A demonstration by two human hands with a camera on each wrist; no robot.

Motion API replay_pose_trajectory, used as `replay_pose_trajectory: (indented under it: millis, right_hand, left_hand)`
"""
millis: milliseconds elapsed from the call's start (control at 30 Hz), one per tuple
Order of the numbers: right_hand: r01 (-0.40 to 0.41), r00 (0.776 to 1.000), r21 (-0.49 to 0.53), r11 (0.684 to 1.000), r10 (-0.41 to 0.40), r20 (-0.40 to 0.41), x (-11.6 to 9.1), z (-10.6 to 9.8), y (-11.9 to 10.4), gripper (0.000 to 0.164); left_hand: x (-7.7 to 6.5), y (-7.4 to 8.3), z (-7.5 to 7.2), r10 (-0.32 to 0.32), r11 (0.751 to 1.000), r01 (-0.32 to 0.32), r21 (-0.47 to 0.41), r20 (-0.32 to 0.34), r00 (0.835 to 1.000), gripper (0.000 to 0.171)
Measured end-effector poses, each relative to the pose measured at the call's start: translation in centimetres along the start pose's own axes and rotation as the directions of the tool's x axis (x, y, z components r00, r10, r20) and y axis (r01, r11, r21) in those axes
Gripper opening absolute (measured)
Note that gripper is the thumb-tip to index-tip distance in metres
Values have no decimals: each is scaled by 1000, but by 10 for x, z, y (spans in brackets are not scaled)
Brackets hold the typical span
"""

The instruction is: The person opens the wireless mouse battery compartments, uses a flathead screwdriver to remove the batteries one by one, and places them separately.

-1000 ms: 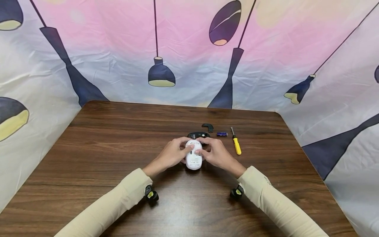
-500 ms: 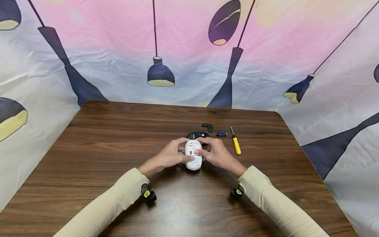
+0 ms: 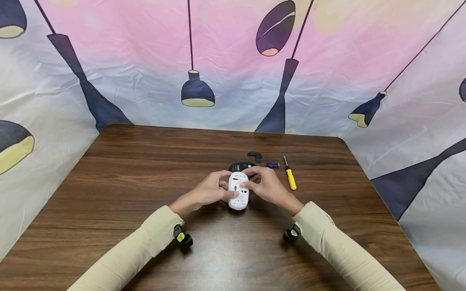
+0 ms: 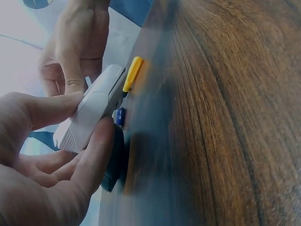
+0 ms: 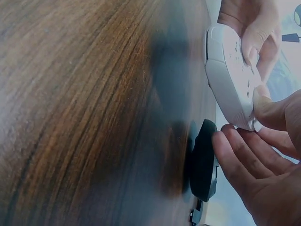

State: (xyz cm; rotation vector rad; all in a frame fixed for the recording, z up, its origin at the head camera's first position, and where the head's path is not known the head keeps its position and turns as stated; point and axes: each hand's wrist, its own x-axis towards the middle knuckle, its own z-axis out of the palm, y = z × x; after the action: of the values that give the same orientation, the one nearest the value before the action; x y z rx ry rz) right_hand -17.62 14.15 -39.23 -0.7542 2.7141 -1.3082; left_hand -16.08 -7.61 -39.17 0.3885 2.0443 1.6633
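A white computer mouse (image 3: 238, 203) is held bottom side up between both hands over the table. My left hand (image 3: 207, 190) grips its left side, thumb lying across the underside and fingers beneath. From the right, my right hand (image 3: 271, 189) pinches the far part, its thumb on the underside and forefinger at the far end. Small dark openings show on the underside. In the right wrist view the white mouse (image 5: 225, 82) is tilted above the table. A black mouse (image 3: 238, 166) lies just beyond it, partly covered by my right fingers in the head view.
Behind the black mouse lies a curved black cover (image 3: 256, 156). A blue battery (image 3: 272, 165) rests to its right, then a yellow-handled screwdriver (image 3: 291, 178). The wooden table (image 3: 145, 161) ends at a printed cloth backdrop (image 3: 233, 97).
My left thumb has slid from the far part of the white mouse's underside toward its near half, and the left hand shifted slightly left. The right hand stays nearly in place.
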Motion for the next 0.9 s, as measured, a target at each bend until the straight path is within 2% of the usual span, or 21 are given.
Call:
replay_pose_trajectory:
  millis: [200, 567, 900]
  right_hand:
    - [13, 1000, -19, 1000, -13, -26, 3, -1, 0, 28]
    - [-37, 998, -3, 999, 37, -44, 10, -4, -1, 26]
    - [-56, 986, 68, 996, 66, -151, 16, -6, -2, 23]
  left_hand:
    - [1, -1, -1, -3, 1000, 3, -2, 2, 1000, 63]
    - [1, -4, -1, -10, 1000, 10, -6, 18, 1000, 64]
    - [-2, -3, -1, -21, 1000, 21, 8, 21, 1000, 63]
